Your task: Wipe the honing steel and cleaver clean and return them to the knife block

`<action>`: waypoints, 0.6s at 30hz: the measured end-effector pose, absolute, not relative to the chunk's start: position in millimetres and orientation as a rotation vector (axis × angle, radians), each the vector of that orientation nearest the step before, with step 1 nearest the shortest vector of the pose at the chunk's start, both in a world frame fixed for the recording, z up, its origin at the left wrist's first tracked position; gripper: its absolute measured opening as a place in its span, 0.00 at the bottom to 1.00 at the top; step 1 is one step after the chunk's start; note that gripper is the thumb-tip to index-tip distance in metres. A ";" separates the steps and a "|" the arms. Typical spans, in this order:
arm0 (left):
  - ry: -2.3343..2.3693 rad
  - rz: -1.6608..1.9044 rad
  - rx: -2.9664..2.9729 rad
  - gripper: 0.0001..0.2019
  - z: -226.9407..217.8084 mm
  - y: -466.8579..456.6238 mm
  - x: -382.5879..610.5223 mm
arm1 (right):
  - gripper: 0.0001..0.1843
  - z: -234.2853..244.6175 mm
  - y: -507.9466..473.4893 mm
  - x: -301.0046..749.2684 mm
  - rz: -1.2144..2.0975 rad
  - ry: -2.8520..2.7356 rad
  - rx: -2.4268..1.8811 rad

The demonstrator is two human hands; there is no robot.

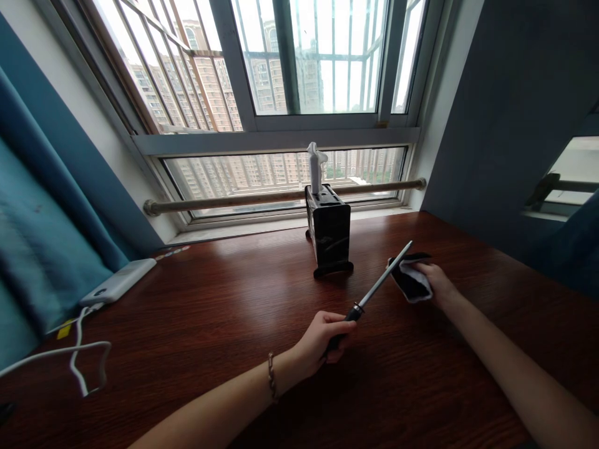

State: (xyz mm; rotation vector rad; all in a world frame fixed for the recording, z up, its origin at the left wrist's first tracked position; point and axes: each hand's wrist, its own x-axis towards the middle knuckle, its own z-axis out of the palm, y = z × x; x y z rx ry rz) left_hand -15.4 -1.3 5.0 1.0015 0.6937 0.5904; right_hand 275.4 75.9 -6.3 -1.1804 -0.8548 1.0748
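My left hand is closed around the black handle of a thin steel knife, whose blade slants up and to the right above the wooden table. My right hand grips a dark cloth with a white edge and holds it against the blade's tip. A braided bracelet sits on my left wrist. Behind the blade stands a black knife block with a white-handled tool sticking out of its top.
A white power bank with a white cable lies at the table's left edge beside a blue curtain. A barred window with a rail runs along the far edge. A dark wall stands on the right.
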 end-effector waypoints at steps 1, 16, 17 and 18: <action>0.693 0.591 1.000 0.14 5.0 -1.5 -15.4 | 0.07 -8.4 74.8 272.5 1.088 -0.951 -1.253; 0.732 0.732 1.222 0.11 13.1 -14.3 -10.5 | 0.22 11.8 -8.8 176.3 -0.557 -2.354 -0.695; 0.748 0.740 1.289 0.11 15.4 -17.9 -9.8 | 0.21 13.0 -10.5 173.9 -0.588 -2.390 -0.659; 0.762 0.736 1.353 0.12 17.9 -21.9 -9.4 | 0.19 15.2 -11.2 174.0 -0.611 -2.399 -0.613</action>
